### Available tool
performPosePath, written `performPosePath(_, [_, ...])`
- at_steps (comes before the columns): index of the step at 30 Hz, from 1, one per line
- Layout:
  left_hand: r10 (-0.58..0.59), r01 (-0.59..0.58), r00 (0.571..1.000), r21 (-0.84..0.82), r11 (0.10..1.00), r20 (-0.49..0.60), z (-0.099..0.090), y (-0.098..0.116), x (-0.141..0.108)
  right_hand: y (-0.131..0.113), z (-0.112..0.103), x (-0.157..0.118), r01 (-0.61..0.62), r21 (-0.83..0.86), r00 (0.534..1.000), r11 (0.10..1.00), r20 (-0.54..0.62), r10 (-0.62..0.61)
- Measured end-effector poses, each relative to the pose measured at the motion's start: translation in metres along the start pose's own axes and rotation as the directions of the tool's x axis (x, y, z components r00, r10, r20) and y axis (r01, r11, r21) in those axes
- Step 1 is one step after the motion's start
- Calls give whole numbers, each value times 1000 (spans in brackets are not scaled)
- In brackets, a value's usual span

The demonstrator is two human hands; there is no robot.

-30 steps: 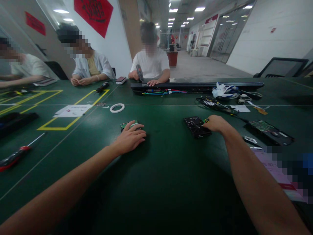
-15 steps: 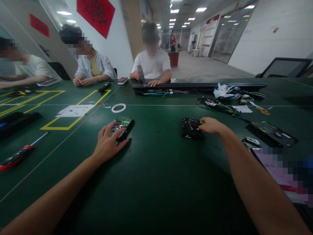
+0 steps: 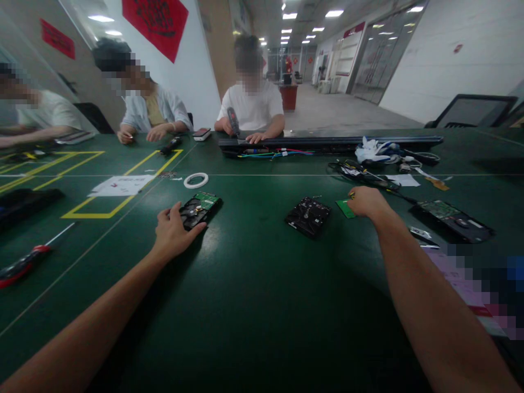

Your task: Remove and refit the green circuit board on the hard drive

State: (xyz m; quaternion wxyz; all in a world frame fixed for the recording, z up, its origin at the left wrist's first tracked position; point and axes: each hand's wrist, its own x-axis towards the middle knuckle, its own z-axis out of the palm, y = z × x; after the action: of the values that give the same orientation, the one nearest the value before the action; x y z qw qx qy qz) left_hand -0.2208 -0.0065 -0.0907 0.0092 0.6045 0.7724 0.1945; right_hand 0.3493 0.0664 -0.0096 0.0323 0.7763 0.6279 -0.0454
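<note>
My left hand (image 3: pixel 174 226) grips a hard drive (image 3: pixel 200 210) by its left side, thumb along the near edge and fingers at the far corner. A green circuit board and bright metal parts show on the drive's upper face. My right hand (image 3: pixel 366 203) is closed in a pinch at a small green circuit board (image 3: pixel 346 208), low over the table. A bit of yellow and black shows at its fingertips, too small to name. Between the hands lies a black hard drive (image 3: pixel 309 216), turned at an angle and touched by neither hand.
A screwdriver (image 3: pixel 36 255) lies at left, a white ring (image 3: pixel 195 180) beyond the left drive. Another drive (image 3: pixel 452 219) and a cable bundle (image 3: pixel 364 173) are at right. Across the table (image 3: pixel 262 305), a person (image 3: pixel 251 109) holds a power screwdriver (image 3: pixel 233 121) at a long black bar (image 3: pixel 327 143).
My right hand has moved right, off the black drive, and a green board now shows at its fingers. The black drive has turned and shifted left. My left hand's fingers have drawn back leftward.
</note>
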Motion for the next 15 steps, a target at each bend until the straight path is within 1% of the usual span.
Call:
performPosePath(2, [44, -43, 999, -49, 998, 21, 0, -7, 7, 13, 8, 8, -48, -12, 999, 999, -17, 47])
performPosePath(4, [100, -97, 994, -80, 992, 36, 1, -14, 14, 22, 19, 14, -80, -8, 997, 997, 1, 80])
performPosePath(7, [195, -185, 978, -117, 976, 76, 3, -22, 27, 28, 33, 20, -81, 21, 996, 996, 29, 80])
performPosePath(10, [236, -219, 967, -154, 963, 96, 5, -28, 40, 32, 39, 23, -76, 59, 997, 995, 36, 74])
performPosePath(13, [261, -241, 960, -176, 954, 100, 7, -28, 46, 35, 41, 25, -85, 97, 995, 992, 57, 79])
performPosePath(15, [268, -253, 961, -167, 953, 72, 7, -20, 43, 37, 42, 26, -95, 119, 994, 988, 67, 87])
